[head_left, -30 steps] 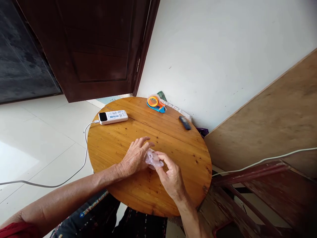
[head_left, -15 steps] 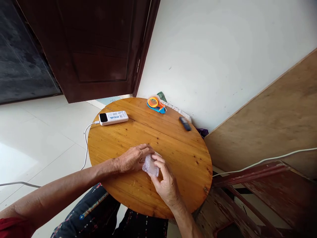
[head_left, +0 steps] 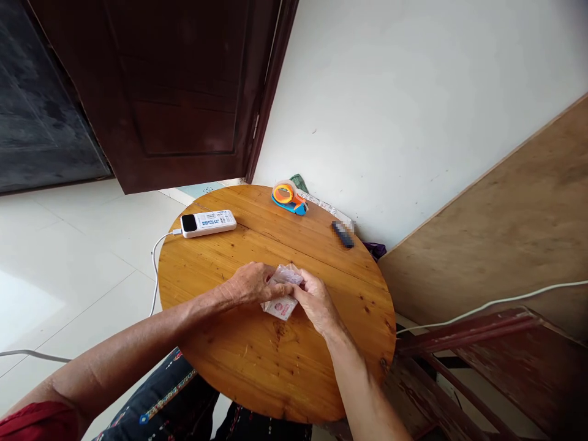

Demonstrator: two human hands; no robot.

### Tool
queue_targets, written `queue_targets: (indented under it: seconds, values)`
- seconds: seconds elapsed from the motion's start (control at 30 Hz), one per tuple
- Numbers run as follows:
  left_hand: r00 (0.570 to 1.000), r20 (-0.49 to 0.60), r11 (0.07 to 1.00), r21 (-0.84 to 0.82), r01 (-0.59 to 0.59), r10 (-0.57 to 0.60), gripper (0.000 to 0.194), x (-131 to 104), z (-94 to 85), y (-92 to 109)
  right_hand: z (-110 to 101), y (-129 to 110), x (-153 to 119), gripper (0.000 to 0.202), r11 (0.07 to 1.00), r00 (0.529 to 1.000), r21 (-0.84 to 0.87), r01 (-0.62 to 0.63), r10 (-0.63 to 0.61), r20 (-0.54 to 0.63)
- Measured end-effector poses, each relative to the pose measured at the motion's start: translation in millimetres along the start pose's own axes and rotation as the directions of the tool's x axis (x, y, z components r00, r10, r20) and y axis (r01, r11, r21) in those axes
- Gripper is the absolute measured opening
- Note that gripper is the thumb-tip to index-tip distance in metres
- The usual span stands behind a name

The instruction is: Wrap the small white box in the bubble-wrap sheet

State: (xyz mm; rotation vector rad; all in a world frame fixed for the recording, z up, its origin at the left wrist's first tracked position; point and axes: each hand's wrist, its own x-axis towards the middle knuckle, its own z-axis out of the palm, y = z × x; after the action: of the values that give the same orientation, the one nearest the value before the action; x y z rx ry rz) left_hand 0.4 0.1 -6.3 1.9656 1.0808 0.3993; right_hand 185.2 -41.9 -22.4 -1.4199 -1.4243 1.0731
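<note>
Both hands at it here, meeting over one small thing, the plastic packet (head_left: pixel 278 308), clear and crumpled at its far end, flat and whitish with red print at its near end! Taking the tape dispenser (head_left: pixel 298 208) as our landmark, the packet sits straight toward the person from it, well apart, above the middle of the round wooden tabletop (head_left: pixel 257 355); whether it touches the wood, I can't tell.

The left hand (head_left: pixel 250 283) has the packet's left side, fingers curled in close, thumb laid across the front. The right hand (head_left: pixel 319 303) has the right side, nearly closed, thumb and bent fingers pinching, its thumb tip right up by the left one. Some fingertips are hidden behind the plastic.

Around the dispenser, blue and orange with its roll aboard: to its left and a little nearer the person lies a white device (head_left: pixel 215 222) with a dark screen, a pale cable (head_left: pixel 154 260) plugged into its left end. To the dispenser's right and nearer, a dark object (head_left: pixel 343 234), blurred out. Just beside the dispenser, a printed strip (head_left: pixel 321 204) runs off rightward, and right behind it pokes up something green (head_left: pixel 299 181). Beyond and left of the dispenser, a dark red door (head_left: pixel 179 92); beyond it, white wall (head_left: pixel 390 92).
</note>
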Motion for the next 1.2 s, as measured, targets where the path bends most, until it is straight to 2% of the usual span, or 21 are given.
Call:
queue_targets:
  seconds: [0.07,0.13,0.23,0.3,0.37,0.47,0.63,0.87,0.97,1.1,1.2]
  values:
    - [0.994,0.081,0.988,-0.144,-0.055,0.068,0.041,0.4,-4.7,-3.7,-0.2,2.4,6.7,0.029,0.999,1.000,0.035,0.008,-0.008,0.010]
    - [0.987,0.114,0.960,-0.268,-0.079,0.113,0.044,-0.5,-6.4,-7.8,-0.5,2.5,9.3,0.031,0.998,1.000,0.057,0.019,-0.020,0.016]
    - [0.991,0.092,0.935,-0.348,-0.063,0.100,0.053,0.1,-2.5,-12.5,-0.3,0.6,10.0,0.030,0.992,1.000,0.128,-0.007,0.011,-0.028]
    - [0.992,0.081,0.926,-0.373,-0.060,0.097,0.053,2.5,2.4,-15.3,0.7,0.2,10.9,0.031,0.983,0.995,0.185,-0.001,0.020,-0.100]
    - [0.993,0.051,0.916,-0.393,-0.080,0.109,0.060,4.8,7.1,-18.3,1.8,1.7,12.7,0.029,0.978,0.985,0.205,0.040,-0.004,-0.170]
    - [0.995,0.000,0.909,-0.409,-0.087,0.096,0.077,5.9,11.7,-22.1,2.2,6.7,15.6,0.024,0.974,0.976,0.203,0.101,-0.057,-0.212]
    - [0.996,-0.012,0.929,-0.360,-0.084,0.086,0.079,5.7,11.9,-22.8,2.1,9.2,14.2,0.020,0.980,0.965,0.103,0.170,-0.144,-0.221]
    - [0.998,-0.024,0.956,-0.288,-0.058,0.053,0.080,8.7,11.9,-22.0,9.1,-5.5,-3.9,0.020,0.961,0.951,-0.152,0.229,-0.254,-0.176]
    - [0.995,-0.044,0.944,-0.314,-0.103,0.094,0.076,9.8,14.0,-22.3,12.2,-3.6,-9.5,0.018,0.904,0.912,-0.283,0.321,-0.375,-0.165]
    - [0.989,-0.107,0.955,-0.268,-0.127,0.101,0.067,10.7,13.7,-21.6,14.9,5.6,-8.8,0.020,0.758,0.817,-0.469,0.454,-0.564,-0.120]
    - [0.990,-0.095,0.953,-0.277,-0.123,0.101,0.065,8.9,10.1,-21.6,15.9,10.8,-5.0,0.022,0.671,0.763,-0.553,0.493,-0.640,-0.096]
